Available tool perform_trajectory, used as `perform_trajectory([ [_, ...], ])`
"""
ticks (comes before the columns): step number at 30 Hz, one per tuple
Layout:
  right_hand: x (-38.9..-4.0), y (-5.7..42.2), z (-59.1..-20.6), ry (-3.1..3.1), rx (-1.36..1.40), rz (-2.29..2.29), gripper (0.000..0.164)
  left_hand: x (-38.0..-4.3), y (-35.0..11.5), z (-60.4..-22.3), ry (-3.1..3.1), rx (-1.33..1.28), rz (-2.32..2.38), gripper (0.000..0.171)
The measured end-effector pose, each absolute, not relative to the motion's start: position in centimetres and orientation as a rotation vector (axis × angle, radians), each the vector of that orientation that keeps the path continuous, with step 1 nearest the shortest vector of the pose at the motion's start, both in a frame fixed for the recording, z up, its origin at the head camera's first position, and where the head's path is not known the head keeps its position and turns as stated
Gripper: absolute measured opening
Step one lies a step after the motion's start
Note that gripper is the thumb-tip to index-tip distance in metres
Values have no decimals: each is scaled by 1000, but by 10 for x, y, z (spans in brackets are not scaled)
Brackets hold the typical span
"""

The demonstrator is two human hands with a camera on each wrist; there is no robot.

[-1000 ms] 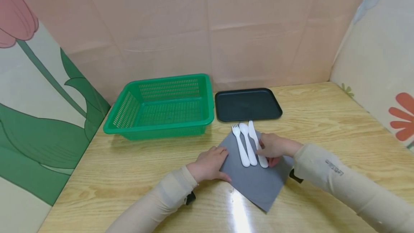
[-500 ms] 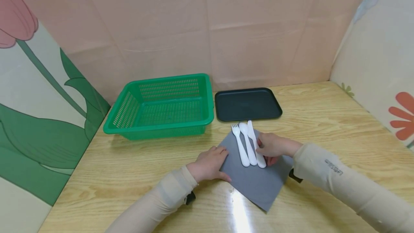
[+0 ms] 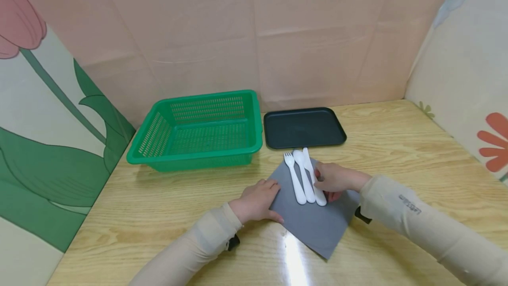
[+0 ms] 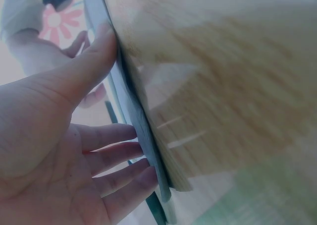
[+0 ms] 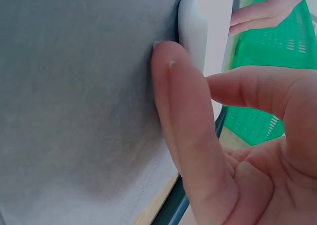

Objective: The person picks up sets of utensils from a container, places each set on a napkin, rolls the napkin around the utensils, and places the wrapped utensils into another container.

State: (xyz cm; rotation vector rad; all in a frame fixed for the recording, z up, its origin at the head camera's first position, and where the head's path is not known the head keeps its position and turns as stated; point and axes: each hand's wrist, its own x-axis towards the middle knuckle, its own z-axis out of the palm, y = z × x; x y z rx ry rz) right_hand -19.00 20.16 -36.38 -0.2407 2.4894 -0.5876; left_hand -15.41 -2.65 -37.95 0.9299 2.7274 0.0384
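A grey cloth napkin lies turned cornerwise on the table. On it a white fork, spoon and knife lie side by side, heads pointing away from me. My right hand pinches the knife's handle between thumb and fingers; in the right wrist view the handle's rounded end shows beside the fingertips. My left hand rests on the napkin's left side, its fingers extended and spread. In the left wrist view its thumb and fingertips press along the napkin's edge.
A green slotted plastic basket stands at the back left. Right of it is a dark rectangular tray, just beyond the cutlery heads. A pink sheet hangs behind the wooden table, with flower-patterned panels at both sides.
The knife has shifted slightly left, closer to the spoon, with my right hand on it. My left hand and the napkin have stayed in place.
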Motion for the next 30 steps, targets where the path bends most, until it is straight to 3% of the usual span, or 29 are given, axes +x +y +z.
perform_trajectory([
  [20,-188,206,-363,2508,-304,-593,23,-154,-26,-379,2722,924,41,83],
  [30,-181,217,-355,2694,-563,-527,23,-157,-30,-380,2694,942,85,83],
])
